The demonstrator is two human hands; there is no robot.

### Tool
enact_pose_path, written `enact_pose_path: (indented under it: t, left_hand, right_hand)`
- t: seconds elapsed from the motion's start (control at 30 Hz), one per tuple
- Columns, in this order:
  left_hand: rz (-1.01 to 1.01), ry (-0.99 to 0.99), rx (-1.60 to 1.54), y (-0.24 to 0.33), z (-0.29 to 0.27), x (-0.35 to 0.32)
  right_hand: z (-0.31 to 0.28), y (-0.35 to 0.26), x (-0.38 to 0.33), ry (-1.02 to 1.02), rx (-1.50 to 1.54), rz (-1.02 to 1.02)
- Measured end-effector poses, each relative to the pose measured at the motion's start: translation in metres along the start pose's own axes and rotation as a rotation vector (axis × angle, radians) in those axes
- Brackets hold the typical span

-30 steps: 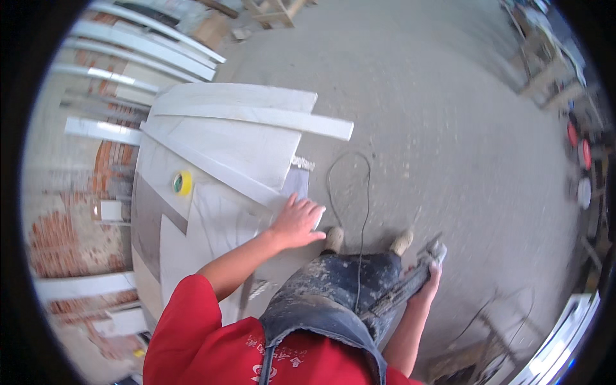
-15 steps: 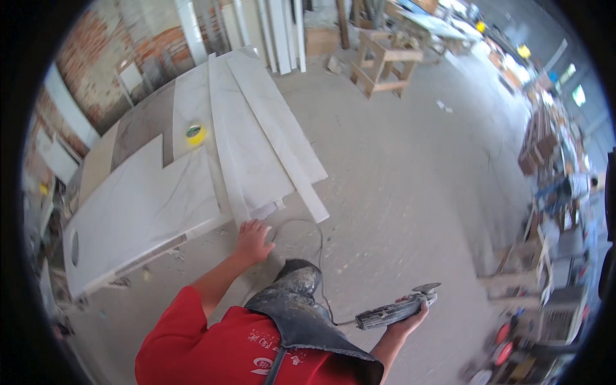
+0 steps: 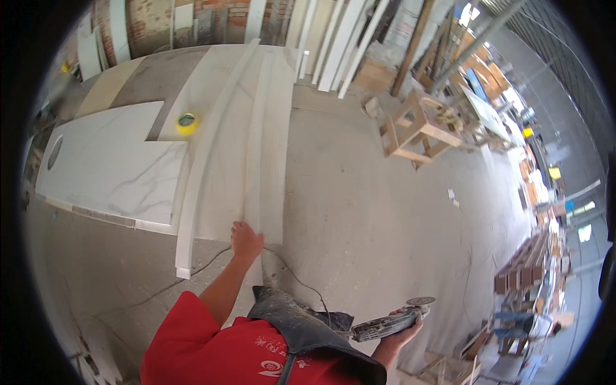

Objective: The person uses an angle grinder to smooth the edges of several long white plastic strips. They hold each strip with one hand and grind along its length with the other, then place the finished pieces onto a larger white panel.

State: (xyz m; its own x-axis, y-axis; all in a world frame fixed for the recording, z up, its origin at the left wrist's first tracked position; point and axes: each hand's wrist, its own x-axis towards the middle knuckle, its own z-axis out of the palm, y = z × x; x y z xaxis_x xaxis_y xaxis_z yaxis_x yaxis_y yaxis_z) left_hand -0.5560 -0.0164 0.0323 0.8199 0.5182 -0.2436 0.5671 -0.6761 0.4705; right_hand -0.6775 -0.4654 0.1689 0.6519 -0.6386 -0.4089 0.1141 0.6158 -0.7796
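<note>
In my right hand (image 3: 409, 329) is a dark, dusty angle grinder (image 3: 385, 325), its round disc (image 3: 420, 300) facing up and away from me. My left hand (image 3: 247, 242) is closed over the near part of a long white strip (image 3: 255, 154), though slight blur hides the fingertips. Left of it, a second long white strip (image 3: 204, 151) lies roughly alongside, its near end jutting past the slabs. Both strips rest on a large pale slab (image 3: 221, 212). A white veined panel (image 3: 122, 170) with an oval hole and a notched corner lies further left.
A yellow tape roll (image 3: 187, 124) sits beside the panel's notch. The power cord (image 3: 292, 273) trails across the floor. A wooden stand (image 3: 423, 128) is at the back right. Tall white strips (image 3: 343, 45) lean on the back wall. Someone (image 3: 523, 325) is among the clutter far right.
My view has turned to the right. My left hand has shifted from near the left strip's end to the right strip, its fingers now curled. The grinder stays in my right hand.
</note>
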Motion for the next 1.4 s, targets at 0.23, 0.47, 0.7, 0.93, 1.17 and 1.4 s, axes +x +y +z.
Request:
enact_pose_path:
  t: [0.23,0.47,0.7,0.93,1.17,1.4]
  left_hand:
    - [-0.198,0.052,0.095,-0.009,0.013,0.004]
    - [-0.431,0.179,0.191,-0.013,0.007,0.028]
    - [-0.642,0.155,0.236,0.008,-0.001,0.046]
    - [-0.721,0.258,0.262,0.021,0.014,0.087]
    - [-1.074,0.247,0.169,0.029,0.022,0.161]
    - [-0.679,0.366,0.089,0.156,-0.027,0.430]
  right_hand:
    - [0.087,0.007,0.172,-0.204,-0.081,0.158]
    - [0.240,0.036,0.363,-0.464,-0.055,0.315]
    - [0.413,0.071,0.473,-0.770,-0.157,0.545]
    - [0.572,0.145,0.558,-0.904,-0.326,0.669]
    - [0.753,0.242,0.627,-0.891,-0.535,0.754]
    - [0.964,0.365,0.642,-1.065,-0.741,0.911]
